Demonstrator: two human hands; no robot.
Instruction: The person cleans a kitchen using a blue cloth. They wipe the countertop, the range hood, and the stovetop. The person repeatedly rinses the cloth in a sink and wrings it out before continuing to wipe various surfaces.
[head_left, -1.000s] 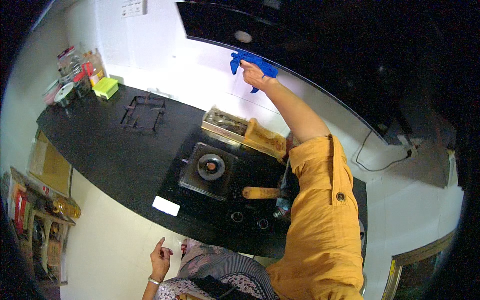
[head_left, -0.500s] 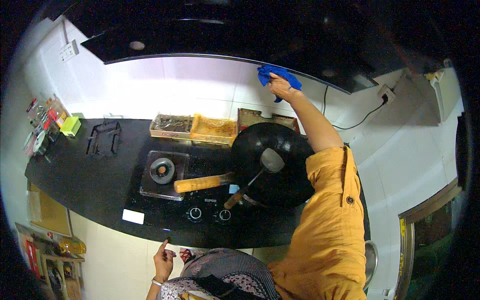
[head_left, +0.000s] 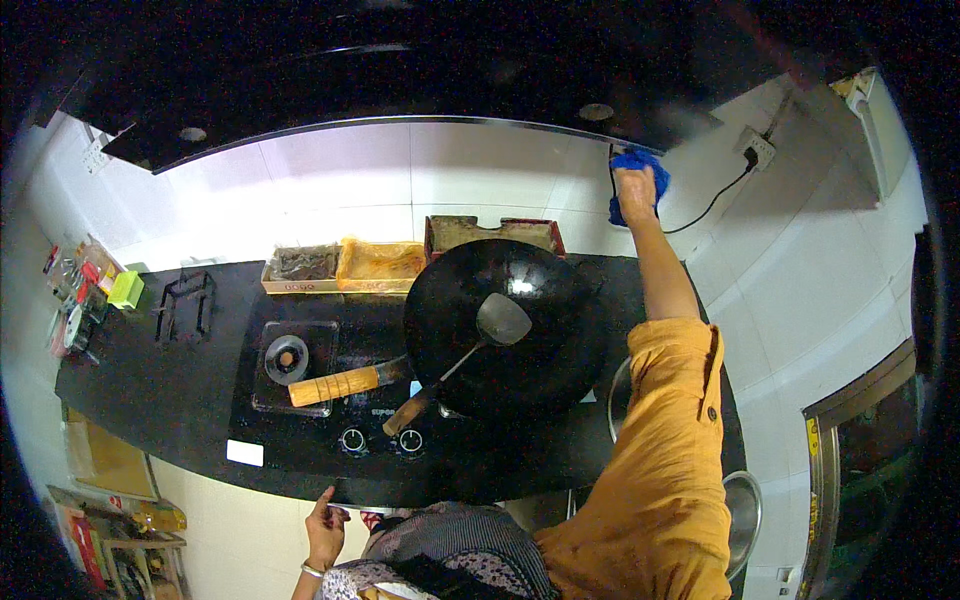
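My right hand (head_left: pixel 637 196) is closed on a bunched blue cloth (head_left: pixel 657 172), with the arm stretched far forward. The cloth lies by the lower edge of the dark range hood (head_left: pixel 400 122), towards its right end, in front of the white tiled wall. Whether it touches hood or wall is hard to tell. Down at the counter's front edge, my left hand (head_left: pixel 325 530) holds nothing, its index finger stretched out against the edge. Between my arms, a black wok (head_left: pixel 540 345) sits on the right burner with a metal spatula (head_left: pixel 503 320) lying in it.
A bare left burner (head_left: pixel 287 360) and a black pot stand (head_left: pixel 188 300) are left of the wok. Lined trays (head_left: pixel 380 265) stand along the wall. A power cord (head_left: pixel 712 208) hangs at right. A metal basin (head_left: pixel 742 525) is beside my right sleeve.
My right hand has carried the blue cloth rightward along the hood's lower edge. The view has shifted, and my left hand stays at the counter edge.
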